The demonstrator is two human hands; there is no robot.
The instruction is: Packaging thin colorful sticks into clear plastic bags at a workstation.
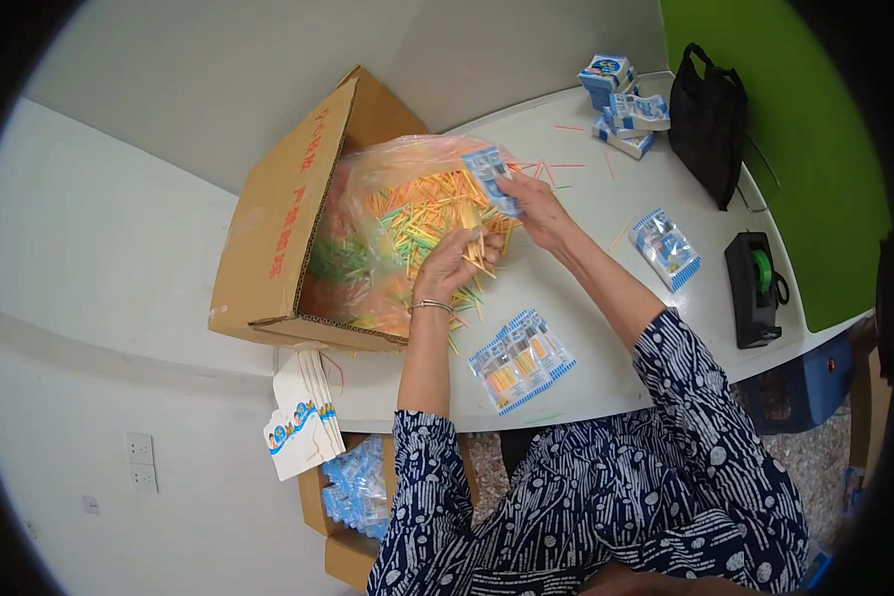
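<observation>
My left hand [454,262] is closed around a small bunch of thin yellow sticks [475,243], held over the near edge of a large loose pile. That pile of yellow, orange, pink and green sticks [417,214] spills in a clear plastic bag [368,164] from a cardboard box [278,214] lying on its side. In my right hand [536,207] is a small blue-and-white printed packet [492,179], pinched by its side just above the bunch. Whether the packet has anything inside I cannot make out. Between my forearms, filled clear packets with blue striped ends [521,363] lie on the table.
To the right are more packets [664,248] and a black tape dispenser [755,288]. Small boxes [626,114] and a black bag [708,124] stand at the back right. Folded white cartons [305,412] overhang the left edge, above a box of blue packets [358,487].
</observation>
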